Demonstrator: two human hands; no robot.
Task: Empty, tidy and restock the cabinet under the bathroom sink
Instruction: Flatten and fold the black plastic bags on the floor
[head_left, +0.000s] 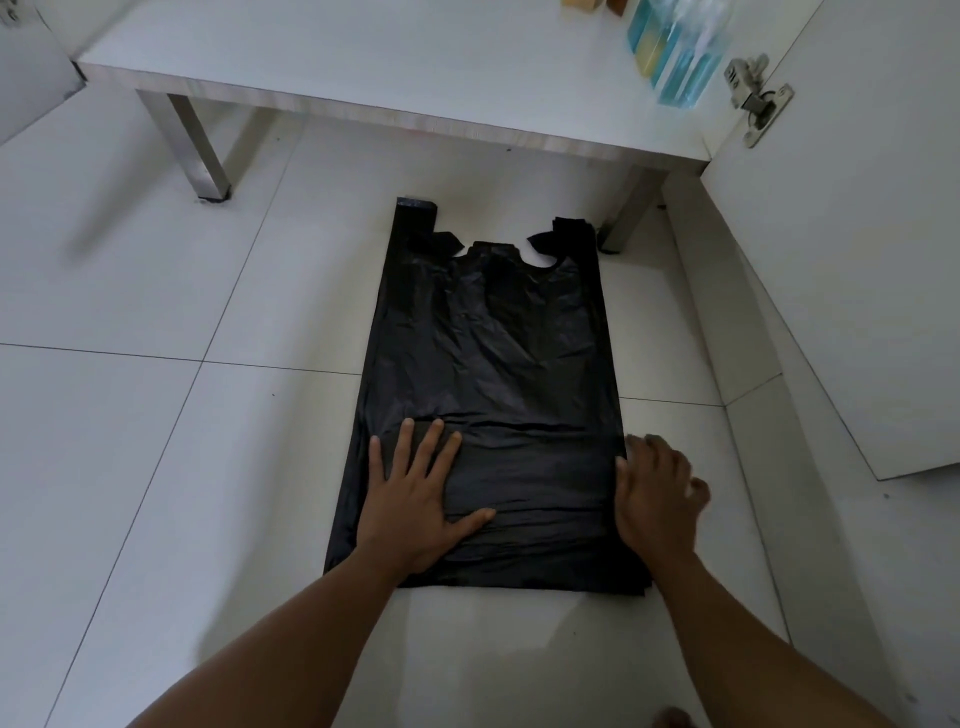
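Observation:
A black plastic carrier bag (493, 364) lies flat on the white tiled floor (156, 415), handles pointing toward the cabinet. My left hand (415, 493) presses flat on the bag's lower left part, fingers spread and straight. At the bag's lower right edge my right hand (657, 499) touches the plastic with its fingers; it is blurred. The cabinet's white bottom shelf (363, 67) stands on metal legs just beyond the bag.
Blue and yellow bottles (675, 47) stand at the shelf's back right. The open white cabinet door (857, 260) with a metal hinge (756, 96) stands to the right. A metal leg (200, 150) is at the left, another (626, 218) beside the bag's handles.

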